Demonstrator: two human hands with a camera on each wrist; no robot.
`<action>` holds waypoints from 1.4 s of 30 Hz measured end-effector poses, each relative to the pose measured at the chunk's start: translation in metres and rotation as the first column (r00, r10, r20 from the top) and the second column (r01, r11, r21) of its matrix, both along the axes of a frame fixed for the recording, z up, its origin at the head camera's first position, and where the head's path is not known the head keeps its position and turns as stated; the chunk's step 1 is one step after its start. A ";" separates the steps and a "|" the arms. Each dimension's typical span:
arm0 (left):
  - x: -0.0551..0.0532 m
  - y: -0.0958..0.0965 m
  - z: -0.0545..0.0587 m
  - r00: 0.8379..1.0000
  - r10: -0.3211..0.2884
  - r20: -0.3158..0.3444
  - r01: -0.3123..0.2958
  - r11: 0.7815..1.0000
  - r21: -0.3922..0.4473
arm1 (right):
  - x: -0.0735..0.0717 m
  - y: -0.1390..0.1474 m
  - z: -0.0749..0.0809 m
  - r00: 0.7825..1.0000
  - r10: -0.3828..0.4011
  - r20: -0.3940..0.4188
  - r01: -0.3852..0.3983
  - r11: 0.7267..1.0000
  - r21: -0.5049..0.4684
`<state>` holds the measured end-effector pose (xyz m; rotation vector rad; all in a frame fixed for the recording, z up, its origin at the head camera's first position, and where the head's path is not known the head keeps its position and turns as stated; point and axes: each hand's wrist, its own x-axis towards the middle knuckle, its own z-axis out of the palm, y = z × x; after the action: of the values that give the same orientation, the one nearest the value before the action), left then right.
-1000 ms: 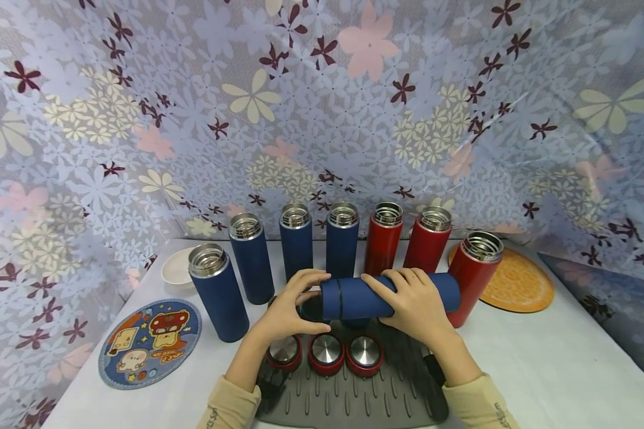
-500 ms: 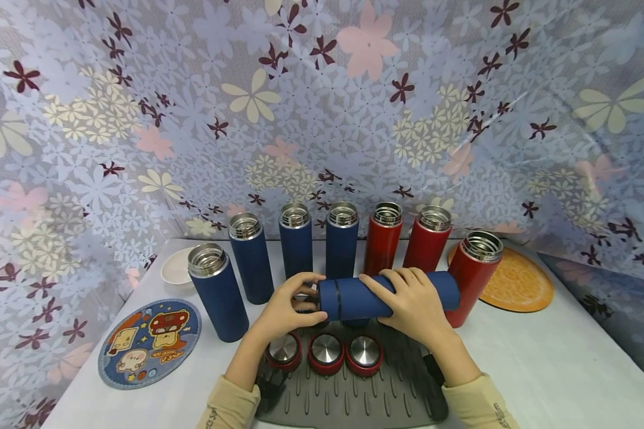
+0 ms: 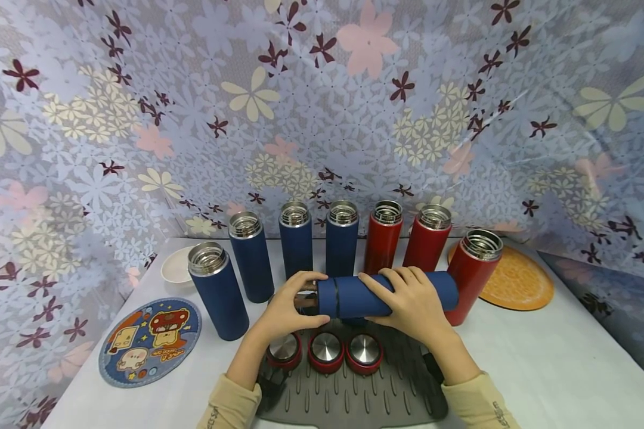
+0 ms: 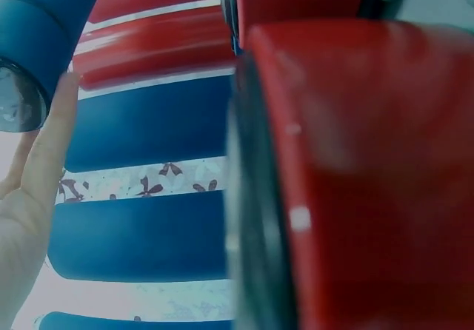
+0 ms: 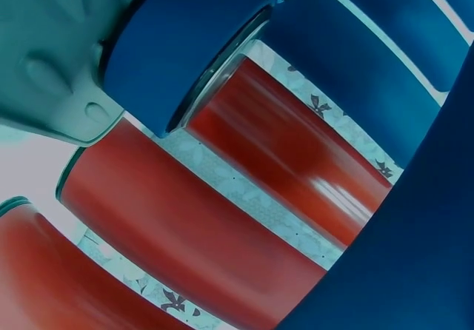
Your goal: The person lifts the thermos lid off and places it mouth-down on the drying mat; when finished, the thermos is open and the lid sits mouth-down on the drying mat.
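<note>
A blue thermos [image 3: 365, 299] lies level in the air, its blue lid [image 3: 327, 298] at the left end. My right hand [image 3: 415, 302] grips the thermos body from above, thumb toward the lid. At the lid my left hand [image 3: 285, 308] holds on, index finger over the top and thumb against the lower edge. In the left wrist view a finger [image 4: 53, 141] lies along the lid's side, beside its steel end. Below the hands, several red lids [image 3: 326, 353] sit steel side up on a dark grey mat [image 3: 349, 408]. Another blue lid [image 5: 192, 49] shows in the right wrist view.
Behind my hands stand several uncapped blue thermoses [image 3: 217, 292] and, to their right, 3 uncapped red thermoses [image 3: 472, 280]. A round cartoon placemat [image 3: 150, 345] and a white bowl [image 3: 177, 267] lie left; an orange round mat [image 3: 520, 280] lies at the right.
My left thumb has come up against the lid from below it, and the left fingers have shifted round the lid. The right hand and thermos have barely moved.
</note>
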<state>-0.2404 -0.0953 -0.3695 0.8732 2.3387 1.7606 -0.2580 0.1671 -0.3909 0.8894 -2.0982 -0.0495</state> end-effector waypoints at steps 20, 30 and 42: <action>0.000 -0.001 0.001 1.000 0.007 0.007 -0.007 1.000 -0.001 | -0.001 0.003 0.003 1.000 0.012 0.004 -0.012 1.000 -0.012; -0.007 -0.001 -0.010 0.994 -0.014 -0.112 0.017 0.999 0.030 | -0.002 0.003 0.002 1.000 0.028 -0.003 -0.028 0.999 -0.026; -0.015 -0.003 -0.021 0.990 -0.036 -0.138 0.043 0.998 0.048 | 0.000 0.003 0.002 1.000 0.002 0.024 -0.002 1.000 -0.010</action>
<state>-0.2551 -0.0987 -0.3903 1.0741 2.3489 1.8068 -0.2580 0.1698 -0.3886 0.8898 -2.1178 -0.0273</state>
